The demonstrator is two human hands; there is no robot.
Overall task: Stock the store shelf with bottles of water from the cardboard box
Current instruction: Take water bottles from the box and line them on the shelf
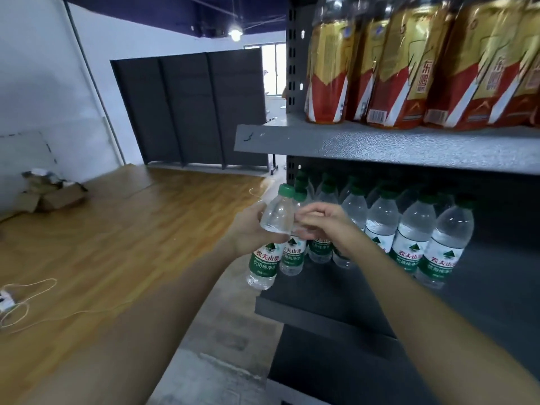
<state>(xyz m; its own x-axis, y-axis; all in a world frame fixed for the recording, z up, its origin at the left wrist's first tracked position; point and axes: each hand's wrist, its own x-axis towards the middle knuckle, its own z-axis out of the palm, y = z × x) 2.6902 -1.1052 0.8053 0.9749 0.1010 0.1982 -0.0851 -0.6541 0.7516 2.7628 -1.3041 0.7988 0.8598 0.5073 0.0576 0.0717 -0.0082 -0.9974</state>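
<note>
Holding a water bottle (270, 238) around its clear upper body, the left hand (251, 229) has its fingers wrapped on the plastic just above the green label, so the bottle hangs nearly upright, cap tipped slightly toward one o'clock. It sits off the left end of the lower shelf (315, 314), its base just past the shelf's front corner. The open spot it seems meant for lies toward three o'clock, beside the row of shelved bottles (409, 232). The right hand (324, 226) is nearer that row; its fingers are curled at the neck of the end bottle (293, 252) at the row's nine o'clock side, seemingly steadying it, though whether they truly pinch it I cannot tell. The cardboard box is not identifiable here.
</note>
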